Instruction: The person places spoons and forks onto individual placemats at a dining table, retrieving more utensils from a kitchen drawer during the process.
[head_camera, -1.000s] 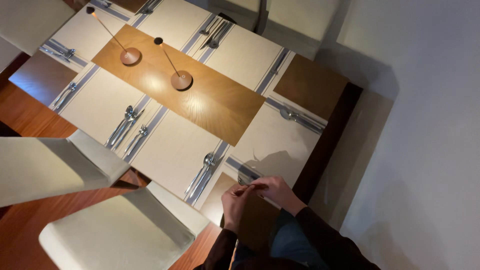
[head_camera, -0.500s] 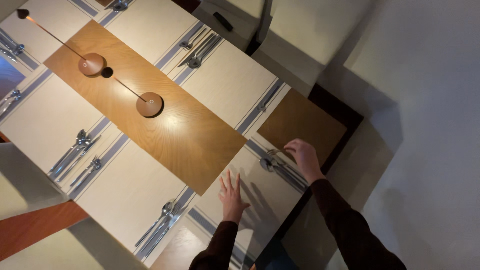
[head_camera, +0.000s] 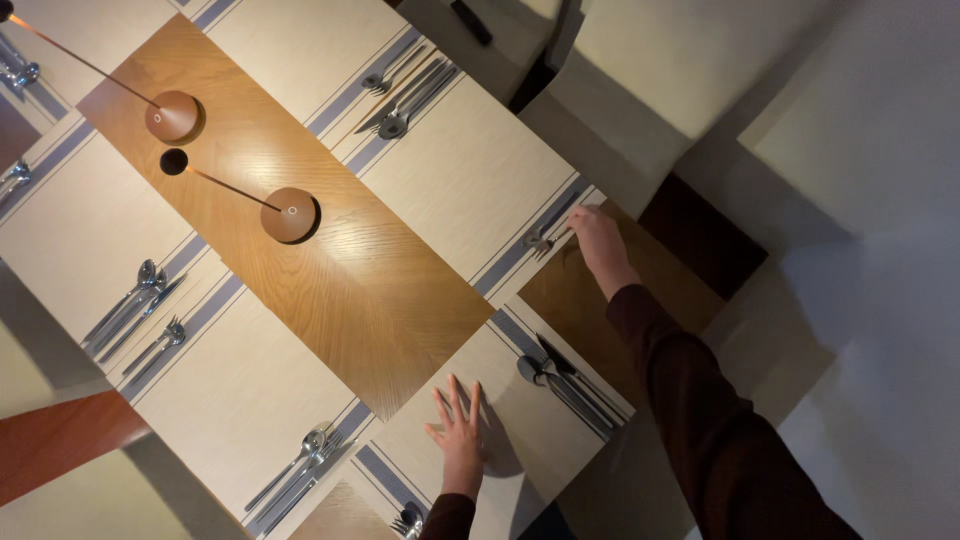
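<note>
left hand (head_camera: 458, 432) flat on placemat (head_camera: 520, 420) | right hand (head_camera: 598, 240) touching fork (head_camera: 545, 240)

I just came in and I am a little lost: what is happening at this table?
A person leans over a set table. The right hand touches cutlery at the edge of one placemat. The left hand lies flat, fingers spread, on the nearer placemat, beside a knife and spoon.

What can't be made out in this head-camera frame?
- Right hand: its fingertips meet the cutlery at the placemat edge; a real grip is too small to tell.
- Cutlery at the bottom edge: cut off by the frame.
- Left hand: flat on a placemat, hiding what lies beneath.
</note>
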